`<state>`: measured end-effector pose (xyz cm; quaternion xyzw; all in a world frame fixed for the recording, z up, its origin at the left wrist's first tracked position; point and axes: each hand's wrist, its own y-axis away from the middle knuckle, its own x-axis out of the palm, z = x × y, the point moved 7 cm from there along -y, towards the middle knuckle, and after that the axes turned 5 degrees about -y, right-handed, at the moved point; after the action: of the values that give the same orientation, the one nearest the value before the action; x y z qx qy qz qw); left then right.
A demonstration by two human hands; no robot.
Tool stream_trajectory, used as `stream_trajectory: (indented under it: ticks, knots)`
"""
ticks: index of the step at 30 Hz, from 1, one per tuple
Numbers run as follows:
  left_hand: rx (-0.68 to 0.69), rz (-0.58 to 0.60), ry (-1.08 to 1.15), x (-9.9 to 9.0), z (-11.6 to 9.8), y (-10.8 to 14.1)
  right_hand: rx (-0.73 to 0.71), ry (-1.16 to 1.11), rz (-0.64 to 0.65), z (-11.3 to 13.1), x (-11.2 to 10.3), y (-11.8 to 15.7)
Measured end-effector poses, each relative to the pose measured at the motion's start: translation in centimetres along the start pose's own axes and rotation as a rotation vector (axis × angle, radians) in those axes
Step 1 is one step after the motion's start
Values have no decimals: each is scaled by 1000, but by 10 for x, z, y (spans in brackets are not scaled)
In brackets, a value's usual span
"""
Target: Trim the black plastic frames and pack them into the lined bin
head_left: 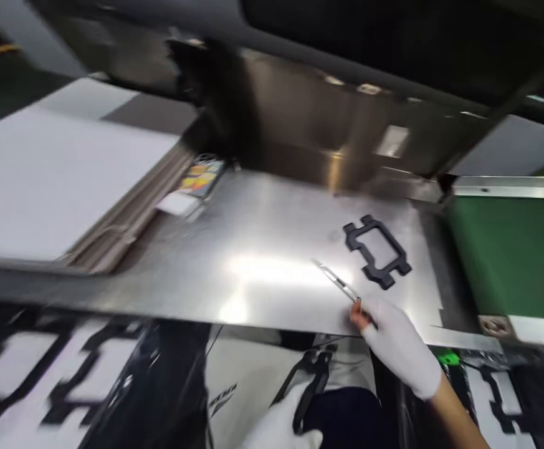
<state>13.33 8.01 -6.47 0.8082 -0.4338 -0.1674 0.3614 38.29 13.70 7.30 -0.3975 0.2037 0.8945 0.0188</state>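
Note:
My right hand (400, 349), in a white glove with bare fingertips showing, is closed around a slim silver utility knife (341, 284). Its pointed end reaches left over the metal table (182, 274). Beyond that hand a black bracket-like frame (378, 251) with stubby tabs lies flat on the table. Low in the view, below the table's front edge, my left hand (281, 424), also white-gloved, grips a similar black frame (318, 380). Part of this frame is covered by the hand, and the lower picture edge cuts the hand off.
A stack of large white sheets (89, 168) stands at the left, beside a phone-like item with a colourful picture (201, 178). Dark machine housing (300, 106) overhangs the back. A green conveyor belt (515, 255) is at the right. More black frames (23, 368) lie on white at the lower left.

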Motion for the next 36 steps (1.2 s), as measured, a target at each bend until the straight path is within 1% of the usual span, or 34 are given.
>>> stream_trajectory:
  ticks: [1,2,3,4,5,7,8,9,10,11,12,14,15,16,17,18,20,22,23,25,28,30,34,36]
  knots:
    - [0,-20,-47,1,1,10,-22,189,-99,11,3,-24]
    - [0,-44,-96,2,1,19,-23,367,-143,18,8,-44]
    - [0,-73,-127,1,1,27,5,504,-135,21,13,-62]
    - [1,-110,-117,0,1,34,47,591,-87,21,18,-76]
    - [3,-151,-62,-2,3,40,91,643,-17,18,22,-85]
    - [13,-226,90,-4,10,50,122,674,89,15,24,-91]
    - [11,-260,170,-5,16,54,126,647,112,15,22,-88]
    - [8,-289,245,-4,21,57,119,573,132,16,21,-81]
    - [4,-313,309,-4,26,59,109,458,173,18,23,-72]
    - [4,-334,362,-3,31,59,90,313,257,22,31,-59]
    - [11,-357,407,-3,35,59,55,163,394,27,45,-42]
    - [54,-399,461,-4,39,56,-26,-70,728,40,83,-1]
    - [89,-415,472,-6,38,55,-55,-137,848,45,102,19]
    - [126,-432,481,-7,38,54,-61,-180,890,47,119,35]
    - [157,-439,492,-9,37,52,-50,-211,880,45,134,46]
    - [178,-436,506,-9,36,51,-29,-231,838,42,148,53]
    - [179,-426,524,-9,35,48,6,-270,754,33,171,64]
    - [164,-426,514,-9,35,46,17,-288,707,26,186,70]
    - [159,-427,497,-9,35,45,15,-270,685,24,191,72]
    - [144,-419,466,-8,35,43,9,-184,656,21,195,74]
    - [109,-386,443,-8,36,39,36,-67,663,19,197,76]
    - [86,-374,435,-9,37,37,77,-68,672,18,199,77]
    - [56,-370,425,-8,36,35,145,-164,635,15,201,79]
    - [46,-377,434,-7,35,35,168,-175,620,13,202,81]
